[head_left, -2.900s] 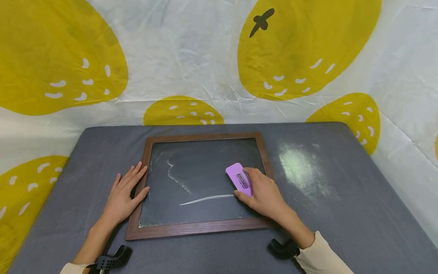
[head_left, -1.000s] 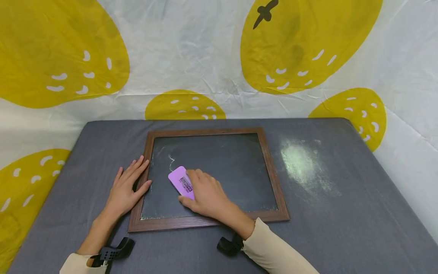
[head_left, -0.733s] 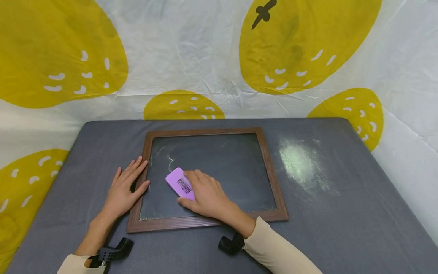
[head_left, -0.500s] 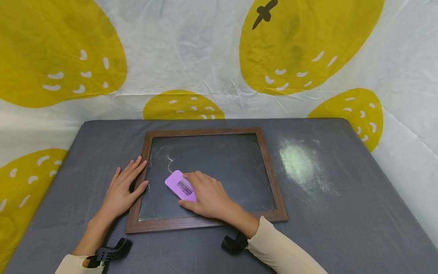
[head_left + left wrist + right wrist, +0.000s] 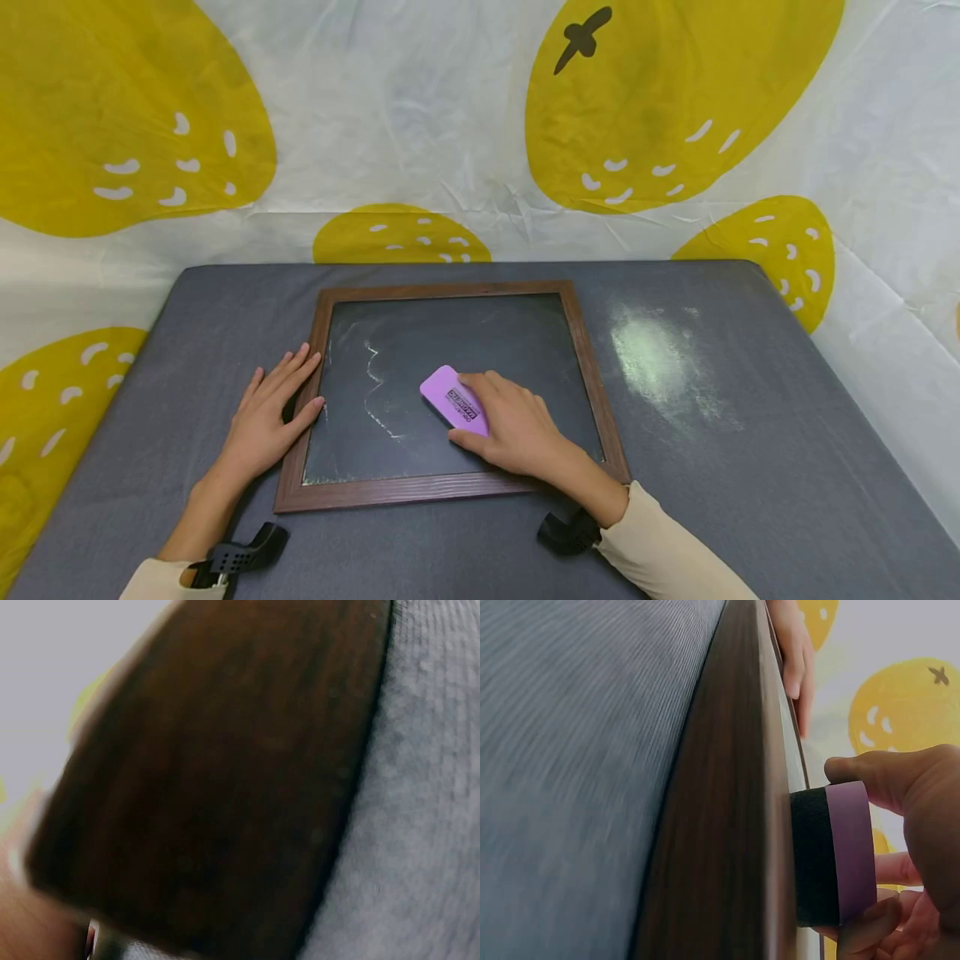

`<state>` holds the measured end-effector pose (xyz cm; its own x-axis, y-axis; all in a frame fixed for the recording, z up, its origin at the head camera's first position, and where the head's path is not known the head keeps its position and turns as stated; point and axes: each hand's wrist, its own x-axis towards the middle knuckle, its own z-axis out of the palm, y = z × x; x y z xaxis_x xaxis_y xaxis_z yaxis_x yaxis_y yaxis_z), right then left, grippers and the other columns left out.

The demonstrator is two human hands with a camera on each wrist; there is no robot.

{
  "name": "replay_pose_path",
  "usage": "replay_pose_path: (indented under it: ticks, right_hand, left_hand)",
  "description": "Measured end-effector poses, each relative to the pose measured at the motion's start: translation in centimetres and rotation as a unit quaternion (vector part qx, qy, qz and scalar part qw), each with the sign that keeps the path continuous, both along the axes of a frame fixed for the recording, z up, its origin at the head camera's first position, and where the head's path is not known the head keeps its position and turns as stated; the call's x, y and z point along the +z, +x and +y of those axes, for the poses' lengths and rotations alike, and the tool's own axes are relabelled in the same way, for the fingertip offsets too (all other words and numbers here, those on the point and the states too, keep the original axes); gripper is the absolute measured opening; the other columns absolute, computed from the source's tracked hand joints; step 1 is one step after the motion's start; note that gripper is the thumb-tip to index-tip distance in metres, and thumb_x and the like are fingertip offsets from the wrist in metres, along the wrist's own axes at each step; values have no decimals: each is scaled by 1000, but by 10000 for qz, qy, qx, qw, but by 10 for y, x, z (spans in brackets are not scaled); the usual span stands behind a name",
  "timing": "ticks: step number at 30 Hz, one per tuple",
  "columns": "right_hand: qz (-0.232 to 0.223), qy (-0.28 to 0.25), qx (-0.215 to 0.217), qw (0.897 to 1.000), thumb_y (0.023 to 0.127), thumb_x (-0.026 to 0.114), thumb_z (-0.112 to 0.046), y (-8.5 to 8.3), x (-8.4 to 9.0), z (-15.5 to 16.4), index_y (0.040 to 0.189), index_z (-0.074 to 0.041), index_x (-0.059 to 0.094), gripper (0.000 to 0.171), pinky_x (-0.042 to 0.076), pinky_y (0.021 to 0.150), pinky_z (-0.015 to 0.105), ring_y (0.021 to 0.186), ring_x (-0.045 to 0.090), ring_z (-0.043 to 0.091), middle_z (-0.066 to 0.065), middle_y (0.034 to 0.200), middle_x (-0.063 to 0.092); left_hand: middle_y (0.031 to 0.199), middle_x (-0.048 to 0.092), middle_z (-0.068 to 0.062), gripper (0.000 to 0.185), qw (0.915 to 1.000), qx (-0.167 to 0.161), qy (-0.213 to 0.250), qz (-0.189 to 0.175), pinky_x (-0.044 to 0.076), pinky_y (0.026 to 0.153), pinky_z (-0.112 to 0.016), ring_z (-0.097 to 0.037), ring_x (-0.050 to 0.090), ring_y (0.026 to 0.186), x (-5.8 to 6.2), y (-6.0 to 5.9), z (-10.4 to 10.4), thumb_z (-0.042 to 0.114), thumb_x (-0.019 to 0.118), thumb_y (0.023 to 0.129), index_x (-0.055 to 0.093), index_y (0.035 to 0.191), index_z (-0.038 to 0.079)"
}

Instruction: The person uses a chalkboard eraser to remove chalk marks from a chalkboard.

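A chalkboard (image 5: 495, 333) in a brown wooden frame lies on the table. My right hand (image 5: 517, 425) grips a purple board eraser (image 5: 454, 402) between thumb and fingers, over the board's middle. In the right wrist view the eraser (image 5: 851, 855) shows its dark felt side facing the board, at or very near its surface. Spread flat, my left hand (image 5: 266, 421) rests at the board's left frame, fingertips and thumb on the wood. A wavy white chalk line (image 5: 372, 383) runs down the board's left part. The left wrist view is mostly filled by the blurred frame (image 5: 210, 772).
The table (image 5: 735, 467) has a grey cloth cover. A pale whitish patch (image 5: 652, 358) lies on it right of the board. Behind hangs a white curtain (image 5: 405, 108) with yellow shapes. Black wrist mounts (image 5: 251, 550) sit on both wrists.
The right hand moved the eraser left across the board, then back right to the middle. The long chalk stroke low on the board is gone. The left hand has stayed at the frame.
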<state>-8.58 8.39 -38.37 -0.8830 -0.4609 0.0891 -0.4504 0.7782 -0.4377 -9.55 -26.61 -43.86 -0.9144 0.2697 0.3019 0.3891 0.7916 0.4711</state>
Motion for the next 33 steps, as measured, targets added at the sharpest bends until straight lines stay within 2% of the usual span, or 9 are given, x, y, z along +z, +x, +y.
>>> replay_pose_path:
  ticks: [10, 16, 23, 29, 33]
  right_hand:
    - [161, 34, -509, 9986, 78, 75, -46, 2, 2, 49, 132, -15, 55, 66, 37, 50, 26, 66, 48, 9, -4, 94, 56]
    - [194, 103, -766, 9968, 77, 77, -44, 5, 3, 68, 132, -14, 55, 66, 37, 48, 27, 65, 47, 10, -2, 94, 57]
    - [354, -129, -840, 9958, 77, 78, -40, 10, -2, 71, 130, -10, 56, 65, 37, 50, 28, 65, 46, 11, 0, 93, 57]
    - [641, -193, -843, 9942, 76, 80, -36, 11, -5, 64, 128, -5, 57, 65, 42, 53, 32, 71, 52, 15, 5, 103, 61]
    - [653, -213, -750, 9948, 76, 79, -36, 9, -4, 55, 127, -3, 57, 64, 46, 58, 36, 76, 56, 18, 8, 108, 62]
  left_hand:
    - [153, 31, -10, 63, 10000, 32, 0, -36, 5, 113, -54, -33, 26, 140, 2, -1, 0, 28, 63, 93, 38, 149, 16]
    - [153, 31, -9, 63, 10000, 35, -6, -41, 6, 113, -55, -33, 26, 140, 2, -1, 0, 28, 64, 93, 38, 149, 16]
    - [154, 30, -9, 63, 10000, -6, -31, 1, 6, 113, -55, -32, 26, 140, 2, 0, -2, 28, 63, 93, 37, 149, 16]
    - [154, 30, -10, 62, 9999, -59, -40, 82, 5, 112, -57, -32, 25, 140, 4, -1, -1, 27, 63, 94, 38, 149, 14]
    - [154, 30, -11, 62, 9999, -56, -50, 76, 5, 112, -57, -32, 25, 140, 4, -1, 0, 27, 63, 94, 37, 149, 14]
